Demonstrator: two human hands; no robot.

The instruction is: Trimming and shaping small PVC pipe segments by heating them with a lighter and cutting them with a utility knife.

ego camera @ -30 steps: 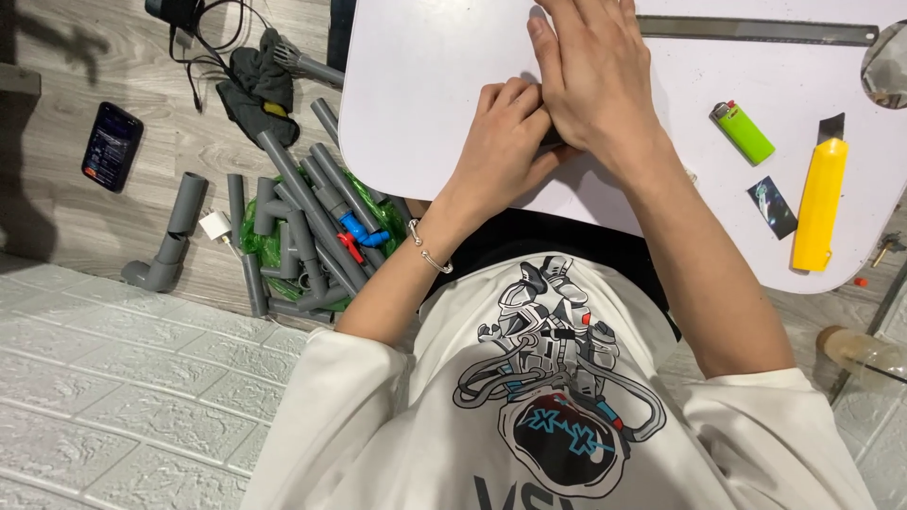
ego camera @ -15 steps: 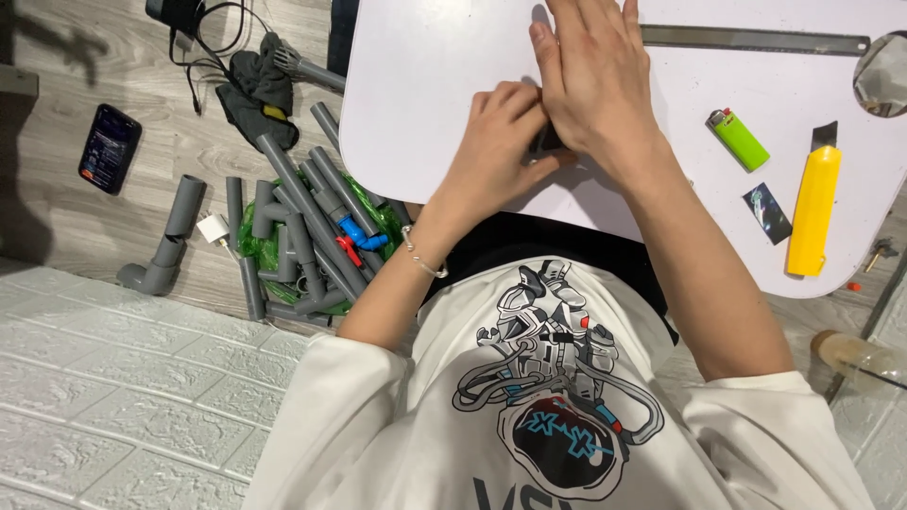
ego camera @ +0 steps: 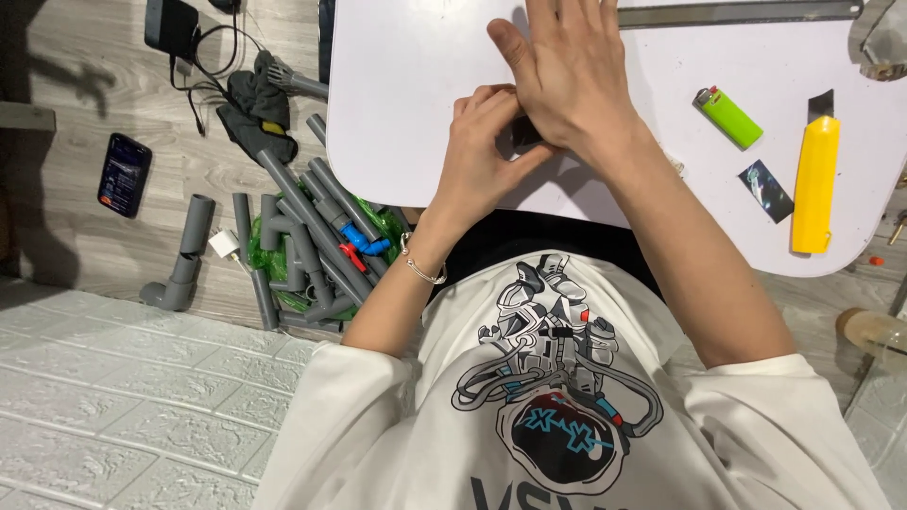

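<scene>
Both hands meet on the white table [ego camera: 406, 113] near its front edge. My left hand [ego camera: 477, 161], with a thin bracelet at the wrist, curls its fingers and thumb around a small dark piece [ego camera: 524, 130]. My right hand [ego camera: 567, 76] lies flat on the table just above, its palm overlapping that piece and hiding most of it. What the dark piece is cannot be made out.
On the table to the right lie a green lighter [ego camera: 727, 115], a yellow utility knife [ego camera: 814, 184], a small dark packet [ego camera: 765, 191] and a metal ruler [ego camera: 737, 13]. On the floor at left are grey pipes [ego camera: 302, 236], a phone [ego camera: 124, 174] and dark gloves [ego camera: 250, 118].
Both hands stay together at the same spot. The left fingers have curled more, so the dark piece now shows between them. The view has shifted slightly.
</scene>
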